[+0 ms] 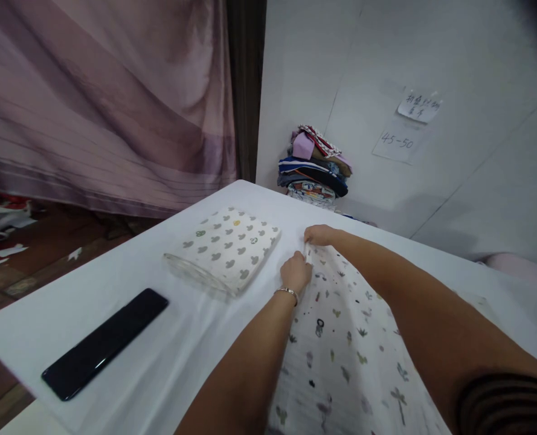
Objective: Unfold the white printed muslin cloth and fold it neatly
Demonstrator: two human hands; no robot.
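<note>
A white printed cloth (340, 338) with small plant and animal figures stretches from my hands down toward the lower edge of the view. My left hand (296, 272), with a bracelet at its wrist, grips the cloth's edge near its far corner. Just beyond it, my right hand (319, 235) is closed on the same edge. To the left of my hands lies a folded white cloth (227, 244) with grey mushroom-like prints; neither hand touches it. Much of the held cloth lies between my forearms, and its near end runs out of view.
A black phone-like slab (107, 341) lies on the white table (196, 338) at the left. Behind the table's far edge, a stack of folded fabrics (314, 166) stands against the wall. A pink curtain (127, 109) hangs at the left; paper notes (394, 142) are on the wall.
</note>
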